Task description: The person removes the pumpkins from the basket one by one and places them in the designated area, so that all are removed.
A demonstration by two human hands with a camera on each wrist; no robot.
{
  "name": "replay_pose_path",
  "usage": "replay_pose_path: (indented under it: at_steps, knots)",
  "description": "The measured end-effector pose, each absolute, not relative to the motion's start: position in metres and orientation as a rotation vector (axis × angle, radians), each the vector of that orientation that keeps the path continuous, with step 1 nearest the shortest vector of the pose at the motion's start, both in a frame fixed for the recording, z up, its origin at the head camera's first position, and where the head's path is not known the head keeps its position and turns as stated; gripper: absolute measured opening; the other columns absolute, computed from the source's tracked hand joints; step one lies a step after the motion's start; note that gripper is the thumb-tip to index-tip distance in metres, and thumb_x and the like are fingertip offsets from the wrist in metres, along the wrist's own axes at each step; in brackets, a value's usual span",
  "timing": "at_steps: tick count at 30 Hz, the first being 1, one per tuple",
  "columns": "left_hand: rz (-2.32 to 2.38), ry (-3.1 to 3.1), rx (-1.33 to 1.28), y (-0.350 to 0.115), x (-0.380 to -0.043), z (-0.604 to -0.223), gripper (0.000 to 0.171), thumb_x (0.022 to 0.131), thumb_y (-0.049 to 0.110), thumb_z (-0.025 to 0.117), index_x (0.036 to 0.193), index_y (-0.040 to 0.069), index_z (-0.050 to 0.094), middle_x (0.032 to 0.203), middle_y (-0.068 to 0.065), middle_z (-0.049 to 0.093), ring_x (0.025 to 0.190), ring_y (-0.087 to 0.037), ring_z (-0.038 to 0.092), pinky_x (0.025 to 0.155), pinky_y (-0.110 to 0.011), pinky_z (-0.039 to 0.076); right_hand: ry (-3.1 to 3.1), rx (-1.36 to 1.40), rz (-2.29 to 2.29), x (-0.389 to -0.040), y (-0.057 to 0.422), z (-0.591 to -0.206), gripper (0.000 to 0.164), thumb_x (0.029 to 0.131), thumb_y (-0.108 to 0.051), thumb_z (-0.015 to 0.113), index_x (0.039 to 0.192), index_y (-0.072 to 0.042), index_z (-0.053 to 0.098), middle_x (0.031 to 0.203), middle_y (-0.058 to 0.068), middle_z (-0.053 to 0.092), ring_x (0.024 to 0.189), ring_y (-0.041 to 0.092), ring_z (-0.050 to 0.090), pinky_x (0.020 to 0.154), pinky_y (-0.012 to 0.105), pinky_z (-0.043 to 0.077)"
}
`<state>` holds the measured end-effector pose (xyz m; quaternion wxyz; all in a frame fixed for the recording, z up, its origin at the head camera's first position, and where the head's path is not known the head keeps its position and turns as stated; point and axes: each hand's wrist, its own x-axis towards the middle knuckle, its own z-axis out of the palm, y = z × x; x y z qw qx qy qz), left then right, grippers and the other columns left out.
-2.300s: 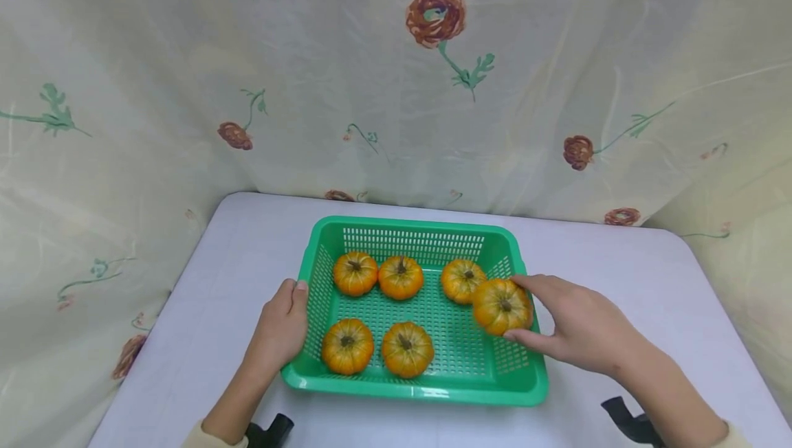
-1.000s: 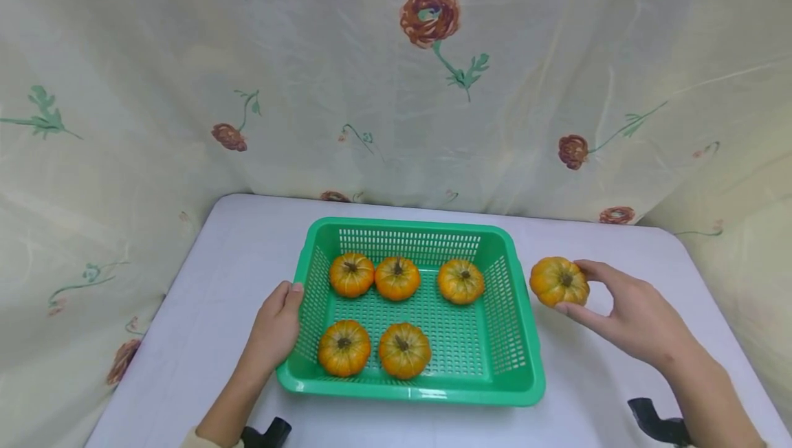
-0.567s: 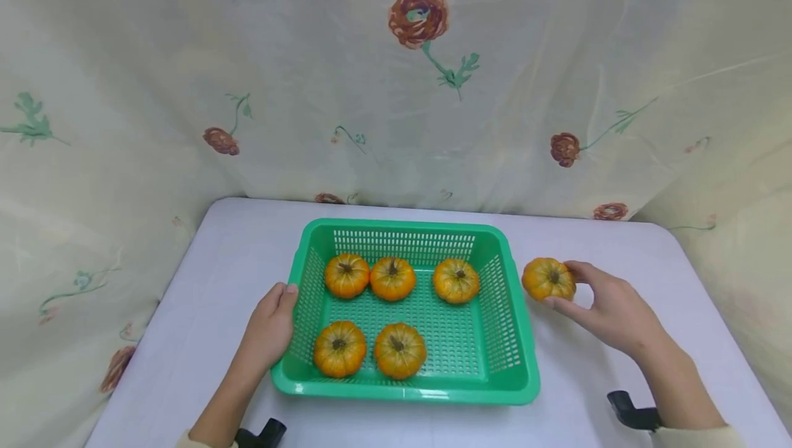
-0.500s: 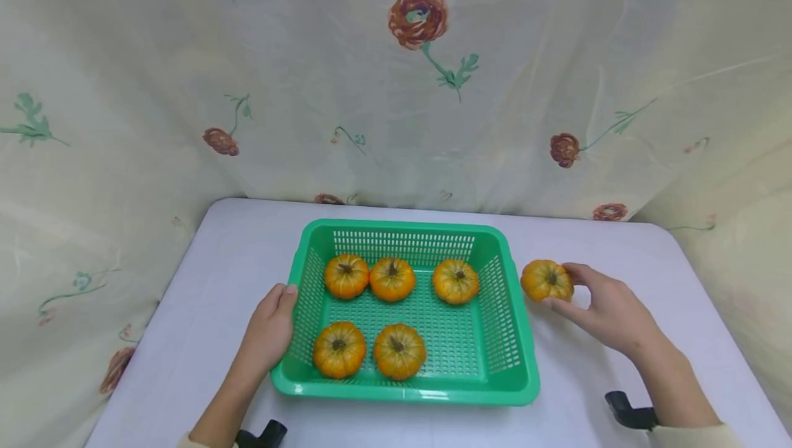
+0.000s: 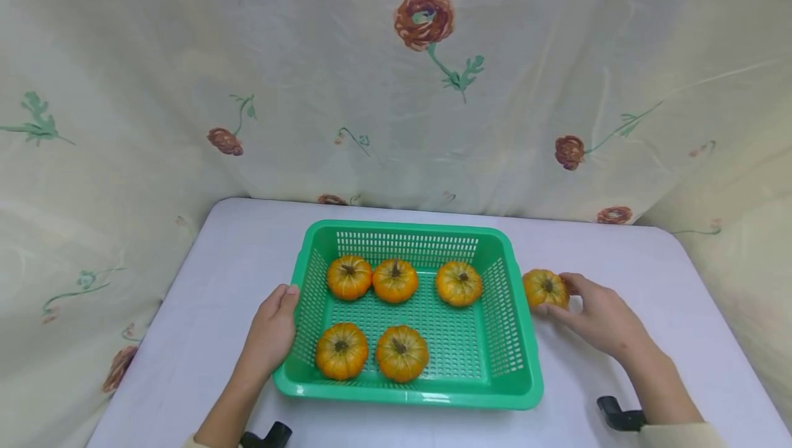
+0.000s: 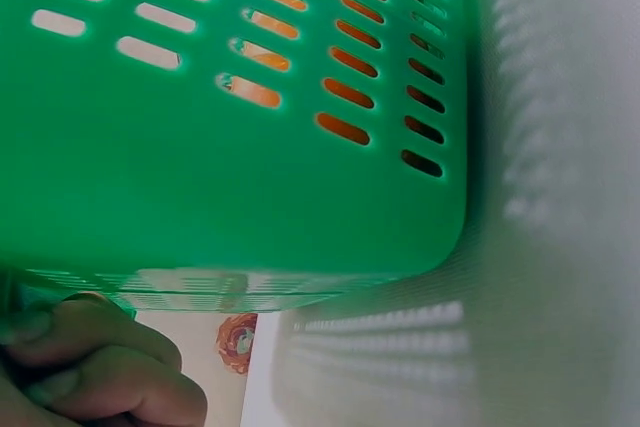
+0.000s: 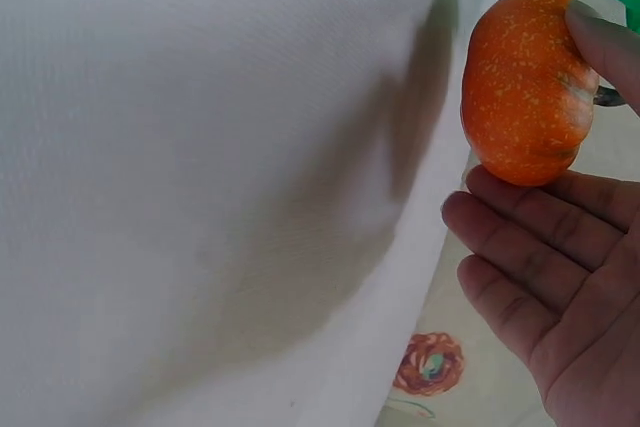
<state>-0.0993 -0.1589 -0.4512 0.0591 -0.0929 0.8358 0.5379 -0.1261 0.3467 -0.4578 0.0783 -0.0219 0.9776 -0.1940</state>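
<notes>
A green plastic basket [image 5: 408, 396] with slotted walls stands on the table. My left hand [image 5: 269, 331] grips its left rim, and in the left wrist view curled fingers [image 6: 110, 362] show beside the basket's wall. Off the basket's right side, my right hand [image 5: 600, 314] pinches a small orange pumpkin [image 5: 546, 288] between thumb and fingers. In the right wrist view the held pumpkin [image 7: 525, 87] shows a speckled orange side, with the thumb on top and the other fingers below it. Inside the basket, two pumpkins lie at the back left, one pumpkin [image 5: 458, 284] at the back right, two at the front.
The table [image 5: 204, 310] has a pale cover and rounded back corners. A flower-printed curtain [image 5: 346, 56] hangs behind it and along both sides. Black wrist mounts [image 5: 619, 415] sit below the hands.
My right hand lifted the pumpkin out of the basket over its right side, then lowered it beside the basket, close to the table. The left hand stays on the left rim.
</notes>
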Motion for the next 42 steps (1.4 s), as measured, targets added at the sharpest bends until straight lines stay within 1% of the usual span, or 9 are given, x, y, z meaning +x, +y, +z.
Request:
replay_pose_path:
  at_steps: [5, 10, 16, 23, 28, 35, 42]
  knots:
    - [1.638, 2.517, -0.281, -0.1594, -0.0988, -0.4529, 0.042, 0.116, 0.037, 0.032, 0.107, 0.004, 0.057, 0.080, -0.009, 0.055, 0.073, -0.023, 0.055, 0.067, -0.035, 0.048, 2.924, -0.051, -0.559, -0.1255, 0.3473, -0.4633, 0.091, 0.091, -0.060, 0.074, 0.145, 0.009, 0.049, 0.132, 0.035, 0.060, 0.119, 0.052, 0.057, 0.094, 0.069, 0.049]
    - [1.637, 2.520, -0.272, -0.1592, -0.0992, -0.4533, 0.043, 0.116, 0.037, 0.032, 0.105, 0.004, 0.057, 0.079, -0.009, 0.054, 0.071, -0.022, 0.054, 0.065, -0.034, 0.048, 2.915, -0.031, -0.540, -0.1261, 0.3464, -0.4655, 0.091, 0.091, -0.059, 0.075, 0.145, 0.010, 0.049, 0.132, 0.036, 0.059, 0.118, 0.051, 0.057, 0.094, 0.069, 0.049]
    - [1.608, 2.551, -0.257, -0.1599, -0.0993, -0.4525, 0.044, 0.116, 0.037, 0.032, 0.104, 0.004, 0.058, 0.079, -0.009, 0.054, 0.072, -0.022, 0.054, 0.067, -0.035, 0.047, 2.907, -0.030, -0.517, -0.1269, 0.3455, -0.4655, 0.088, 0.092, -0.055, 0.076, 0.145, 0.010, 0.048, 0.131, 0.036, 0.059, 0.116, 0.050, 0.058, 0.092, 0.068, 0.050]
    - [1.629, 2.523, -0.271, -0.1598, -0.0986, -0.4507, 0.045, 0.116, 0.038, 0.031, 0.108, 0.004, 0.059, 0.083, -0.010, 0.055, 0.075, -0.023, 0.055, 0.069, -0.036, 0.048, 2.892, -0.022, -0.494, -0.1269, 0.3456, -0.4638, 0.092, 0.093, -0.059, 0.073, 0.146, 0.011, 0.047, 0.133, 0.038, 0.057, 0.118, 0.053, 0.056, 0.092, 0.070, 0.049]
    - [1.628, 2.505, -0.280, -0.1598, -0.0975, -0.4506, 0.046, 0.116, 0.038, 0.030, 0.112, 0.003, 0.060, 0.085, -0.010, 0.057, 0.077, -0.023, 0.056, 0.070, -0.036, 0.049, 2.877, -0.004, -0.479, -0.1260, 0.3451, -0.4637, 0.092, 0.093, -0.057, 0.074, 0.147, 0.012, 0.045, 0.136, 0.039, 0.055, 0.121, 0.055, 0.054, 0.093, 0.070, 0.049]
    - [1.615, 2.518, -0.275, -0.1589, -0.0972, -0.4493, 0.046, 0.116, 0.038, 0.030, 0.111, 0.003, 0.059, 0.084, -0.010, 0.056, 0.077, -0.023, 0.055, 0.071, -0.036, 0.048, 2.874, 0.001, -0.482, -0.1255, 0.3460, -0.4666, 0.098, 0.090, -0.060, 0.076, 0.147, 0.012, 0.045, 0.138, 0.039, 0.054, 0.123, 0.055, 0.053, 0.095, 0.070, 0.048]
    - [1.622, 2.518, -0.267, -0.1592, -0.0973, -0.4488, 0.046, 0.116, 0.037, 0.030, 0.114, 0.003, 0.060, 0.088, -0.011, 0.059, 0.080, -0.022, 0.057, 0.074, -0.036, 0.049, 2.874, -0.006, -0.501, -0.1244, 0.3460, -0.4661, 0.099, 0.090, -0.061, 0.076, 0.148, 0.012, 0.043, 0.138, 0.039, 0.054, 0.123, 0.055, 0.053, 0.095, 0.070, 0.048]
